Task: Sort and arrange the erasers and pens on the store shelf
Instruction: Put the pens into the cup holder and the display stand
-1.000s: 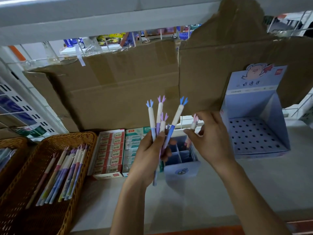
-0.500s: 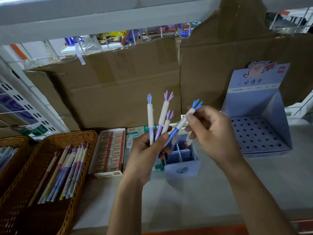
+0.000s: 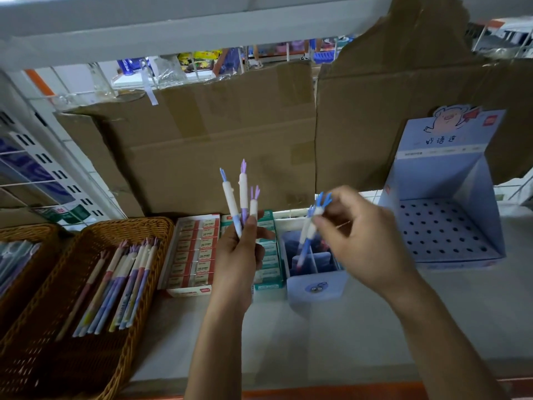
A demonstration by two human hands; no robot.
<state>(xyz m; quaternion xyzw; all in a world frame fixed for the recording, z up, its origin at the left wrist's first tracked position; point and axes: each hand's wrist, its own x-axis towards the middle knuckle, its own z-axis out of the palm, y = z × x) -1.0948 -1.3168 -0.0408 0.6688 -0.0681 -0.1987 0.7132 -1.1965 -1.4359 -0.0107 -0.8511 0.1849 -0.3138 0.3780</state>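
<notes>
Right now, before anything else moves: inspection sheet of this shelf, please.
surface: pale shelf board, orange front edge.
job's things: three pens upright in left hand; blue-topped pen in right hand above divided holder; loose pens in wicker basket; eraser boxes between basket and holder.
clutter: perforated display stand at right.
grips: both closed on pens; right one blurred.
cables: nothing seen.
surroundings: cardboard behind; wire rack at left.

left hand [image 3: 239,255] grips three pens [image 3: 241,197]; right hand [image 3: 360,241] pinches a blue pen [image 3: 308,226] over the divided holder [image 3: 315,281].
</notes>
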